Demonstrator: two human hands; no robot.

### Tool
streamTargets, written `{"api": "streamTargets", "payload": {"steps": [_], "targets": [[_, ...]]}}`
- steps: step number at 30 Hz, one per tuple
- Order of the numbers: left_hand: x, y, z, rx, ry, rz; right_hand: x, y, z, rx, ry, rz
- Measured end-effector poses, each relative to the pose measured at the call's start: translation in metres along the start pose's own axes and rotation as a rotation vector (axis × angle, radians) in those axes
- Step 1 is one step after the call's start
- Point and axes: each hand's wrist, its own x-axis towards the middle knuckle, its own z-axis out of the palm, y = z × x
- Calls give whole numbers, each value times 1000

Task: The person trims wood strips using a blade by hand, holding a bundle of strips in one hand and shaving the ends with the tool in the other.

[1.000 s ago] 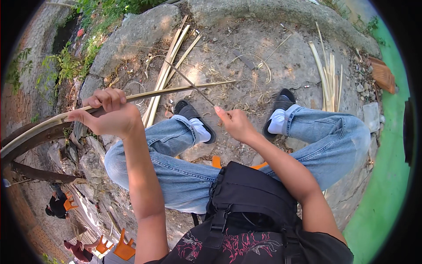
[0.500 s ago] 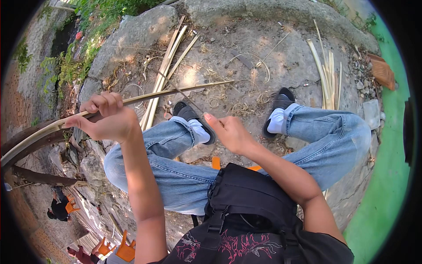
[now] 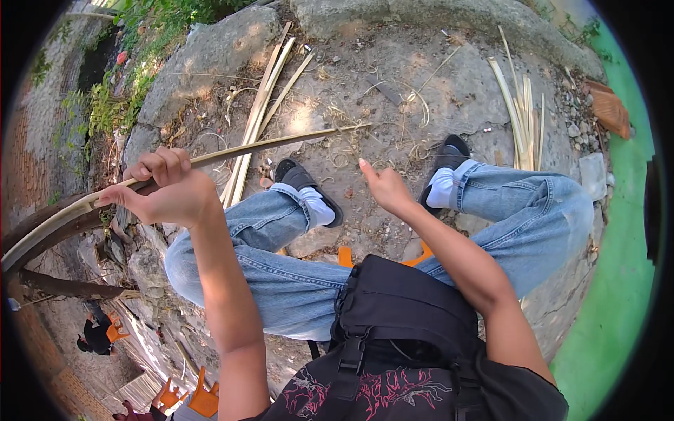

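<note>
My left hand (image 3: 168, 186) grips a long bamboo strip (image 3: 260, 145), fingers curled over it and the thumb lying along it on the left. The strip is pale with a darker side; it bends down toward the left edge, and its narrow end reaches in front of my feet. My right hand (image 3: 387, 188) hovers between my feet, to the right of that end and apart from it. Its fingers are curled and the thumb points forward. Whatever the right hand holds is hidden by the fingers.
Split bamboo strips (image 3: 261, 105) lie at the front left, and another bundle (image 3: 523, 126) lies at the front right. Curly shavings (image 3: 344, 119) litter the ground. A dark branch (image 3: 67, 281) crosses at left. A black bag (image 3: 404, 302) rests on my lap. Other people (image 3: 98, 333) sit near orange chairs (image 3: 203, 400).
My right hand has moved forward and to the right, away from the strip. The thin dark length that reached from it across the strip no longer shows. My left hand has barely moved.
</note>
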Motion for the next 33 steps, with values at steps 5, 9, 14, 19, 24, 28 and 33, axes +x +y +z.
{"api": "streamTargets", "payload": {"steps": [5,9,14,19,24,28,33], "targets": [[0,4,2,31,17,0,-50,-61,1,115,-156,-275],[-4,3,1,60,53,9,-43,-54,1,158,-180,-309],[-6,4,3,63,70,30,-52,-58,4,171,-207,-263],[-5,5,1,40,43,28,-33,-32,5,159,-163,-259],[-4,1,4,76,126,30,-21,-21,8,96,-86,-181],[-1,6,-1,75,80,36,-42,-40,16,178,-160,-350],[-1,0,2,63,148,-8,9,14,11,56,-10,-34]]}}
